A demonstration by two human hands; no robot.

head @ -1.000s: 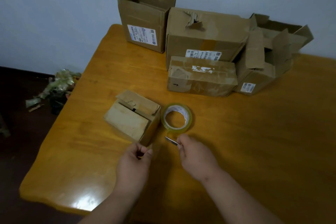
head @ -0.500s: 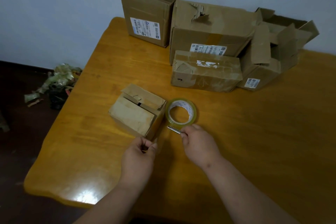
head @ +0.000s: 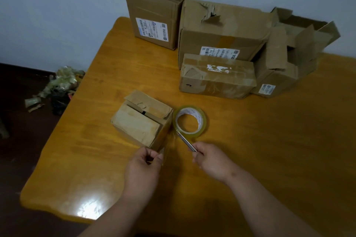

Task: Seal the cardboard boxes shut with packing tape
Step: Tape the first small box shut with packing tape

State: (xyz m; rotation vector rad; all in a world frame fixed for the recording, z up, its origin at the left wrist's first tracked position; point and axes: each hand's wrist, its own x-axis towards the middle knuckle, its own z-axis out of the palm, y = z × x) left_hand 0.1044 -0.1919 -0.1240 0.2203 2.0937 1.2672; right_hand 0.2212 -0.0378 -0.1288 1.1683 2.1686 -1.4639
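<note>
Clear tape is pinched taut by the left hand (head: 143, 167) beside the small cardboard box (head: 141, 121); a metal blade (head: 186, 142), gripped by the right hand (head: 210, 159), should be drawn cleanly across near the tape roll (head: 190, 121).

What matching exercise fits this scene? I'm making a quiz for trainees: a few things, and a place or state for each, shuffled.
Things:
1. tape roll
2. blade
3. tall box
4. small box

Places or states:
A. open-topped, at the far edge
B. held by the right hand
C. flat on the table
D. nearest the left hand

Pairs: 1-C, 2-B, 3-A, 4-D
</note>
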